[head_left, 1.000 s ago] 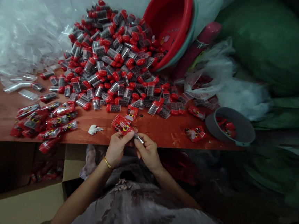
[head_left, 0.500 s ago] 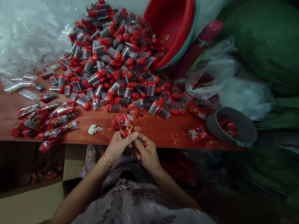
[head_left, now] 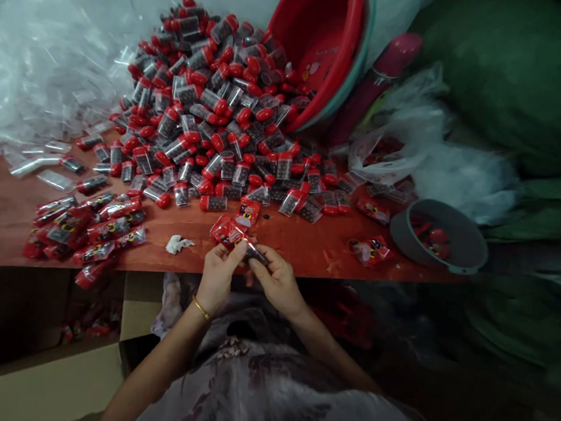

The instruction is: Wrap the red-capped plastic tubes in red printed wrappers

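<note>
Pinching glossy dark cylinder (head_left: 256, 252) in grip of left hand (head_left: 217, 277) and right hand (head_left: 279, 281), near shiny red plastic packets (head_left: 248, 212).

The tubes (head_left: 213, 101) look like smooth, glossy plastic.

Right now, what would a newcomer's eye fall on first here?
Probably the big heap of clear plastic, red-capped tubes at the back middle of the reddish table. Next might come the round red plastic basin, tilted at the heap's right. Then, at the table's near edge, the bare left hand and bare right hand hold a small dark cylindrical piece between them.
</note>
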A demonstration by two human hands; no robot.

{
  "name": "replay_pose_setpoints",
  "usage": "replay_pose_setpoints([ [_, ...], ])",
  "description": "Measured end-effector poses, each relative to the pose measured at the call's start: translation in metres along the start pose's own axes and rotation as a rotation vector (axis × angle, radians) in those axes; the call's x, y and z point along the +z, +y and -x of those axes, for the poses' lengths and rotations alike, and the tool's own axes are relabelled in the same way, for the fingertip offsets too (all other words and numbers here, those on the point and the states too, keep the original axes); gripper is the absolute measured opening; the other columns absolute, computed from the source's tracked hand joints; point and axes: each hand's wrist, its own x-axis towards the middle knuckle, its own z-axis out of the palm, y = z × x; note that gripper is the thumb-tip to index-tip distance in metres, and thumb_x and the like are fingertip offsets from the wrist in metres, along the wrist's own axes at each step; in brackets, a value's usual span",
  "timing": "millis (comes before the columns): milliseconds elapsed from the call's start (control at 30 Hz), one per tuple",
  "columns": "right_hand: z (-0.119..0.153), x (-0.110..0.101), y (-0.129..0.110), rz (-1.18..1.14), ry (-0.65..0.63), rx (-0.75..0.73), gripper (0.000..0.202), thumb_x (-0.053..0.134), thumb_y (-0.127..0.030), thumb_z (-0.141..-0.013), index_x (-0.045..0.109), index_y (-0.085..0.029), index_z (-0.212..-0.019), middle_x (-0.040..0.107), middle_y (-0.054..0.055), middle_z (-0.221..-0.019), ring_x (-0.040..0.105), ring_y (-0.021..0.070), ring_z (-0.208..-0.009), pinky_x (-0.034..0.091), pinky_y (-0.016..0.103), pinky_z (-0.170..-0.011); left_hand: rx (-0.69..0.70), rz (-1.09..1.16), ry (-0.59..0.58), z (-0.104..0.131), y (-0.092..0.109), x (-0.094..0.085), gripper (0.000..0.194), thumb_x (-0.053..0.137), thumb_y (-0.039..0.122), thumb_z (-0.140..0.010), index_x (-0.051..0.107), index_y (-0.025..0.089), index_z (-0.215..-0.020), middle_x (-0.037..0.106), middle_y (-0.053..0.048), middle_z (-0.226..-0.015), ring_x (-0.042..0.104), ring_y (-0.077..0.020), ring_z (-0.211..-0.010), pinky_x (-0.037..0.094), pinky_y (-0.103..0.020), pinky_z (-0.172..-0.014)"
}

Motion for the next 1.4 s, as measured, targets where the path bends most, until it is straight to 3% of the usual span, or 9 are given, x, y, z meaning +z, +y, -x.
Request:
replay_pose_setpoints([
  [233,0.002,-0.009,0.010,-0.016,0.031,0.028,0.026,0.064,-0.043,-0.077,0.056,-0.020,-0.085,0.060,-0.006,-0.051,0.055,0.0102,-0.041,0.043,0.022,-0.047,-0.037,0.014,-0.078,0.002,-0.002,-0.003,0.032,0.074,0.043,-0.066,0.068,0.013,-0.074,0.064,0.000,-0.063,0.056,-0.0098,-0.053,0.046,-0.021,-0.050],
  [433,-0.012,0.011,0.016,0.159,0.136,-0.052,0.036,0.068,-0.045,-0.072,0.045,-0.022,-0.060,0.047,-0.009,-0.045,0.044,0.0078,-0.037,0.036,0.020,-0.040,-0.119,0.053,-0.042,0.005,-0.009,-0.012,0.035,0.077,0.044,-0.062,0.062,0.012,-0.067,0.059,0.002,-0.057,0.055,-0.0090,-0.052,0.046,-0.021,-0.053],
  [567,-0.033,0.002,0.012,0.580,0.145,-0.245,0.029,0.055,-0.045,-0.084,0.058,-0.020,-0.071,0.060,-0.001,-0.061,0.055,0.0121,-0.055,0.044,0.023,-0.055,-0.143,0.152,0.157,-0.007,0.030,-0.049,0.026,0.073,0.037,-0.071,0.062,0.014,-0.075,0.067,-0.002,-0.067,0.064,-0.0145,-0.064,0.053,-0.027,-0.066],
  [667,-0.056,-0.032,0.007,0.988,0.356,-0.318,0.034,0.049,-0.045,-0.087,0.063,-0.016,-0.097,0.069,0.011,-0.090,0.061,0.0213,-0.083,0.047,0.034,-0.078,0.024,0.292,0.452,-0.020,0.080,-0.097,0.032,0.047,0.042,-0.091,0.061,0.016,-0.078,0.070,-0.001,-0.075,0.066,-0.0111,-0.074,0.053,-0.025,-0.076],
  [733,-0.074,-0.057,0.009,1.233,0.437,-0.341,0.046,0.052,-0.043,-0.085,0.057,-0.010,-0.117,0.058,0.020,-0.124,0.051,0.0297,-0.111,0.040,0.044,-0.095,0.251,0.326,0.566,-0.028,0.105,-0.123,0.043,0.037,0.053,-0.091,0.059,0.019,-0.078,0.070,0.000,-0.079,0.065,-0.0100,-0.088,0.052,-0.021,-0.080],
  [800,-0.086,-0.075,0.015,1.406,0.436,-0.312,0.055,0.053,-0.041,-0.085,0.049,-0.010,-0.130,0.045,0.020,-0.140,0.036,0.0345,-0.127,0.030,0.053,-0.102,0.320,0.227,0.509,-0.033,0.110,-0.131,0.049,0.037,0.063,-0.086,0.061,0.020,-0.084,0.070,-0.002,-0.092,0.063,-0.0129,-0.101,0.050,-0.024,-0.087],
  [967,-0.082,-0.077,0.038,1.539,0.329,-0.319,0.037,0.048,-0.035,-0.089,0.061,-0.016,-0.118,0.049,0.014,-0.139,0.030,0.0347,-0.131,0.022,0.057,-0.103,0.445,-0.606,0.329,-0.042,0.046,-0.074,0.043,0.063,0.052,-0.075,0.065,0.018,-0.101,0.067,-0.011,-0.112,0.060,-0.0256,-0.110,0.043,-0.044,-0.099],
  [1133,-0.056,-0.069,0.047,1.503,0.355,-0.393,0.030,0.047,-0.032,-0.090,0.066,-0.016,-0.107,0.061,0.012,-0.125,0.040,0.0298,-0.125,0.027,0.048,-0.098,0.456,-1.471,0.119,-0.053,-0.004,-0.036,0.049,0.058,0.046,-0.081,0.060,0.017,-0.120,0.044,-0.016,-0.142,0.031,-0.0349,-0.136,0.022,-0.056,-0.109],
  [1400,-0.072,-0.046,0.027,1.389,0.428,-0.256,0.039,0.050,-0.048,-0.087,0.067,-0.015,-0.098,0.069,0.013,-0.093,0.055,0.0263,-0.091,0.036,0.038,-0.079,0.315,-1.565,0.086,-0.060,0.001,-0.042,0.048,0.056,0.049,-0.081,0.059,0.025,-0.123,0.049,-0.012,-0.140,0.034,-0.0346,-0.135,0.026,-0.056,-0.106],
])
